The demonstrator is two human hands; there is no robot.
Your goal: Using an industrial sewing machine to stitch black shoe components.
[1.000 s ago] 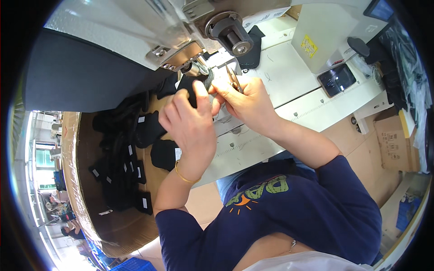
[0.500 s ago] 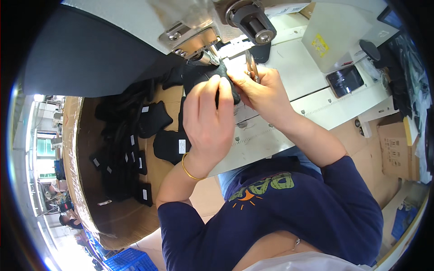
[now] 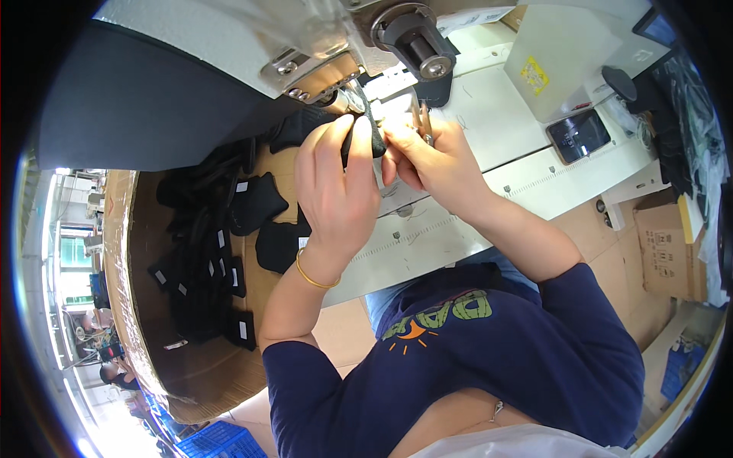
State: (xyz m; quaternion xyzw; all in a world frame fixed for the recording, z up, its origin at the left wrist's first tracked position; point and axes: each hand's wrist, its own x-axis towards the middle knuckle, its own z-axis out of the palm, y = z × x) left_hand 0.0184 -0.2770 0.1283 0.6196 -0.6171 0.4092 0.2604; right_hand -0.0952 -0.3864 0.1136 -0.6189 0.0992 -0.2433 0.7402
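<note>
At the sewing machine, my left hand is closed on a black fabric piece. The piece stands partly on edge beside the lit needle area, and my fingers cover much of it. My right hand is just to the right, with metal thread snips tucked in it, their blades pointing up and away from me. Its thumb and forefinger are pinched close to the fabric's right edge; whether they hold a thread there is too small to tell.
On the left, a large cardboard box contains several black fabric pieces with white labels. A phone lies on the white worktable at right. A blue crate and a brown carton stand lower down.
My left hand has shifted slightly left with the black fabric, which now shows narrower, on edge. A gap has opened between my hands. The snips remain in my right hand.
</note>
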